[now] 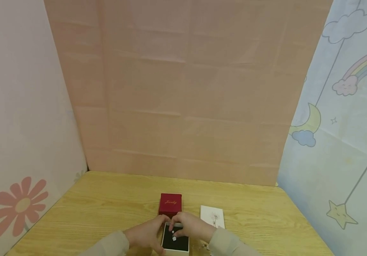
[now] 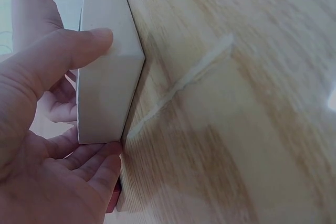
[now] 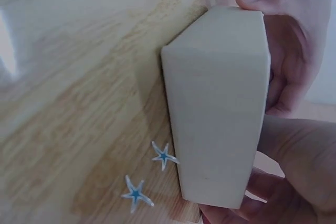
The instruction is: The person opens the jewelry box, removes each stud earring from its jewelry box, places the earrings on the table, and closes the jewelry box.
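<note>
A white open jewelry box [image 1: 176, 253] with a black insert [image 1: 182, 245] sits on the table in front of me. My left hand [image 1: 146, 234] grips it from the left, with the thumb [image 2: 100, 39] against the near wall and the fingers round the far end. Over the insert, my right hand [image 1: 192, 224] holds its thumb and index finger around a small silver jewelry piece [image 1: 174, 239] with a flower-shaped end. In the right wrist view, the box's white side wall [image 3: 215, 124] hides the insert and the jewelry.
The red lid [image 1: 170, 202] marked "Jewelry" lies just beyond the box. To its right is a white card [image 1: 211, 213] with a flower print, partly behind my right hand. Two blue-and-white starfish pieces [image 3: 136, 194] lie beside the box. Cloth-covered walls surround the wooden table [image 1: 119, 199].
</note>
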### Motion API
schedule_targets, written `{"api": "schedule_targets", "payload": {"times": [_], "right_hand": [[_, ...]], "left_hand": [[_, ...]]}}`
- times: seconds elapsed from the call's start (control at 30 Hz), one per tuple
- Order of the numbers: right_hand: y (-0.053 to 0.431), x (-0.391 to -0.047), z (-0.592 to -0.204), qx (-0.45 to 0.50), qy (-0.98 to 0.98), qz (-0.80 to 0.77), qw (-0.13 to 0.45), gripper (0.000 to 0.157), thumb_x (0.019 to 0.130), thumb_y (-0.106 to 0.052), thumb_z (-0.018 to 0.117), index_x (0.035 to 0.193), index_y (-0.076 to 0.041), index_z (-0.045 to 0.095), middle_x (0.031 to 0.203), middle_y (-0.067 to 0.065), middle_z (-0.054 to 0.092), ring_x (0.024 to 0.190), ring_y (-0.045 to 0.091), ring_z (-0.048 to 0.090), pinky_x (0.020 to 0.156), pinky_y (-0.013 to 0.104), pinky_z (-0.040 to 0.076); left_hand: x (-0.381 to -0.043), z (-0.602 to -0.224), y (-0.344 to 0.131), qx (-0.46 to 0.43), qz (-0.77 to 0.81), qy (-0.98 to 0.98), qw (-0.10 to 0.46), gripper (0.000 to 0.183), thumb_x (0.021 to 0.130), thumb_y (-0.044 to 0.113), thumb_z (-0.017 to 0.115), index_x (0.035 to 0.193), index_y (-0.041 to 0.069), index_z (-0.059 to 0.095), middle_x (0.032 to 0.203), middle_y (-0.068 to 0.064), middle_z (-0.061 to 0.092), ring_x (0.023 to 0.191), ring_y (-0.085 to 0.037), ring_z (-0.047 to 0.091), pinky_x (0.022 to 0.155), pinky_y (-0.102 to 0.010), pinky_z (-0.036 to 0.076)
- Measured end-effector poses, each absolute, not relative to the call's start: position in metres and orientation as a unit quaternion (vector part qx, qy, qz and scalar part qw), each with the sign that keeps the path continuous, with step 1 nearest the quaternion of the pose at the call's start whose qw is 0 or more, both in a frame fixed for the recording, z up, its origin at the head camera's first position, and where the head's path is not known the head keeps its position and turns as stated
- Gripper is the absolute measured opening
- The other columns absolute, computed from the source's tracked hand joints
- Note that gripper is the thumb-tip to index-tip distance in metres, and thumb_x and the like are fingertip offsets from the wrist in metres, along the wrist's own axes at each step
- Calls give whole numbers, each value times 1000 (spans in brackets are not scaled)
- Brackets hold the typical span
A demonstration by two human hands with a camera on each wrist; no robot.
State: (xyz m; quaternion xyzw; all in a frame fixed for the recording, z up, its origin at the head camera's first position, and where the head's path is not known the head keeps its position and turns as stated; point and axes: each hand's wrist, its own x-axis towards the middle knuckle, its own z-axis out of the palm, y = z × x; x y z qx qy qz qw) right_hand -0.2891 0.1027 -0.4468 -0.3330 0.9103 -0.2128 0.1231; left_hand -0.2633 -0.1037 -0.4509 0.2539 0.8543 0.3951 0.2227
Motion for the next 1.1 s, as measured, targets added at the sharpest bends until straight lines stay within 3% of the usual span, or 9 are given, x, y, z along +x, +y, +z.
{"api": "schedule_targets", "payload": {"times": [0.47, 0.77, 1.1], "right_hand": [[97, -282, -441, -319, 924, -183, 107, 16, 76, -15, 81, 84, -22, 69, 95, -14, 64, 87, -1, 56, 80, 22, 50], [94, -283, -446, -319, 929, -161, 95, 17, 75, -17, 82, 84, -24, 69, 97, -15, 68, 91, 0, 60, 83, 24, 52], [92, -286, -447, -297, 935, -164, 100, 15, 75, -18, 82, 78, -23, 69, 92, -15, 67, 79, -2, 55, 75, 21, 50]], "left_hand": [[-266, -453, -106, 262, 396, 848, 236, 71, 71, 22, 87, 126, 12, 43, 134, -7, 46, 128, -30, 41, 108, -62, 29], [-263, -452, -105, 256, 400, 850, 227, 69, 71, 17, 86, 125, 12, 44, 132, -4, 47, 125, -28, 44, 107, -61, 30], [-267, -453, -105, 258, 388, 853, 235, 70, 72, 24, 86, 126, 13, 43, 133, -5, 47, 128, -29, 43, 108, -60, 30]]}}
